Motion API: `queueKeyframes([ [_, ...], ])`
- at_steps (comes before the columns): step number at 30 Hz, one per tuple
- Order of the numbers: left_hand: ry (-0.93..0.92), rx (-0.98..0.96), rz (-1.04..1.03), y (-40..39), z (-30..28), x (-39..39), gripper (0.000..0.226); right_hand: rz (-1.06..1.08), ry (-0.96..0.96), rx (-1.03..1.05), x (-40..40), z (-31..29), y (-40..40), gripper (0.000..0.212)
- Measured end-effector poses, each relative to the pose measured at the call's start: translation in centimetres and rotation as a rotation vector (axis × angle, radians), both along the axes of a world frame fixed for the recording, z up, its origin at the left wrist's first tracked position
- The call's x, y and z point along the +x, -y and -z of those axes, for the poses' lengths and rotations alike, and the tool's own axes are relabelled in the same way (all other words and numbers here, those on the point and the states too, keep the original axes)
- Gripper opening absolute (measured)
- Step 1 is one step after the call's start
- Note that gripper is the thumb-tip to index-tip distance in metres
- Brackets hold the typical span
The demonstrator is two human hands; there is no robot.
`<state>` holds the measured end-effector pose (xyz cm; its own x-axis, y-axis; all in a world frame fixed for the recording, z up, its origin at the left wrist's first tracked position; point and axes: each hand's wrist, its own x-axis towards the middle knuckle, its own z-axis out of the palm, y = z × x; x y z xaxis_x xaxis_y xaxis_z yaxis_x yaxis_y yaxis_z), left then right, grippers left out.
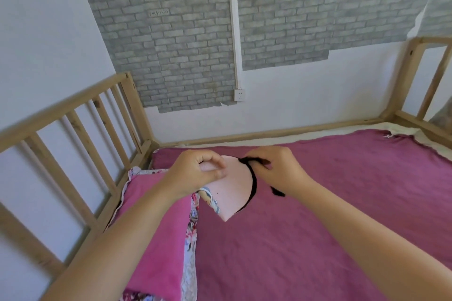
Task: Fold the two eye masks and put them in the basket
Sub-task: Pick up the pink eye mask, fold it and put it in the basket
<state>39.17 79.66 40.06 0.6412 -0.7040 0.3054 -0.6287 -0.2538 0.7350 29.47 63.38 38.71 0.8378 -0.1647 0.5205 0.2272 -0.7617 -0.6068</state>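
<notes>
A pale pink eye mask point(234, 190) with a cartoon print and a black elastic strap point(254, 182) is held up above the bed, folded over. My left hand point(198, 172) pinches its upper left part. My right hand point(278, 168) grips the black strap at the mask's top right, and a loose strap end point(277, 192) hangs below that hand. No second eye mask and no basket are in view.
A magenta sheet point(318, 227) covers the bed. A pink pillow with floral trim point(159, 232) lies at the left. Wooden bed rails point(80, 154) run along the left side and far right corner point(415, 76). A wall socket point(239, 95) sits on the wall behind.
</notes>
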Motion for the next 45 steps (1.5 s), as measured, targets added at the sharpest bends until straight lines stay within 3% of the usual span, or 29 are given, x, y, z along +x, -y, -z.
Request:
queueKeyframes([
  [5, 0.004, -0.015, -0.067, -0.9, 0.9, -0.7, 0.024, 0.048, 0.024, 0.032, -0.3, 0.8, -0.1, 0.017],
  [7, 0.018, -0.045, -0.135, -1.4, 1.1, -0.6, 0.012, -0.041, -0.030, 0.137, -0.7, 1.0, 0.5, 0.017],
  [11, 0.030, -0.121, -0.281, -2.6, 1.7, -0.1, 0.011, -0.392, -0.035, 0.597, -2.1, 1.2, 2.2, 0.013],
  [15, 0.039, -0.089, -0.301, -1.9, 3.0, -0.5, 0.007, -0.871, -0.062, 0.854, -2.5, 1.2, 1.8, 0.010],
  [17, 0.050, -0.083, -0.294, -1.2, 3.9, -0.8, 0.011, -1.009, -0.022, 1.021, -2.4, 0.7, 0.9, 0.025],
  [18, 0.083, -0.090, -0.281, -0.9, 4.1, -1.1, 0.013, -0.975, 0.040, 1.122, -2.1, 0.4, 0.7, 0.032],
  [20, 0.311, -0.117, -0.244, -0.7, 4.5, -1.5, 0.010, -0.631, 0.161, 1.293, -1.2, 0.1, 0.8, 0.050],
  [22, 0.648, -0.158, -0.204, -0.6, 4.8, -1.9, 0.014, -0.215, 0.161, 1.348, -0.5, 0.3, 0.9, 0.044],
  [23, 0.791, -0.190, -0.181, -0.5, 4.9, -2.0, 0.015, -0.107, 0.085, 1.337, -0.4, 0.7, 0.9, 0.033],
  [25, 0.990, -0.266, -0.133, -0.4, 5.2, -1.8, 0.019, -0.024, -0.158, 1.274, -0.3, 1.9, 0.3, 0.016],
  [28, 1.179, -0.331, -0.045, -0.4, 5.7, -1.4, 0.024, -0.057, -0.432, 1.196, -0.3, 3.4, -0.2, 0.028],
  [34, 1.346, -0.268, -0.009, -0.3, 6.7, -0.8, 0.026, -0.071, -0.561, 1.056, -0.3, 3.9, -0.6, 0.031],
  [36, 1.178, -0.177, -0.101, -0.2, 7.7, -0.6, 0.018, 0.003, -0.434, 1.137, 0.1, 4.0, -0.5, 0.033],
  [37, 0.926, -0.148, -0.194, 0.0, 8.3, -1.1, 0.018, 0.028, -0.353, 1.176, 0.2, 4.1, -0.4, 0.031],
  [40, -0.254, -0.193, -0.313, 1.0, 7.4, -4.4, 0.031, 0.059, -0.220, 1.104, 0.3, 4.6, -0.4, 0.022],
  [41, -0.487, -0.242, -0.283, 1.4, 7.0, -5.0, 0.027, 0.054, -0.209, 1.047, 0.2, 4.9, -0.6, 0.024],
  [43, -0.611, -0.371, -0.342, 2.2, 7.0, -5.4, 0.010, 0.011, -0.214, 0.979, -0.1, 5.5, -1.4, 0.029],
  [45, -0.538, -0.452, -0.430, 2.4, 7.3, -5.4, 0.016, -0.043, -0.223, 0.969, -0.6, 6.2, -2.1, 0.029],
])
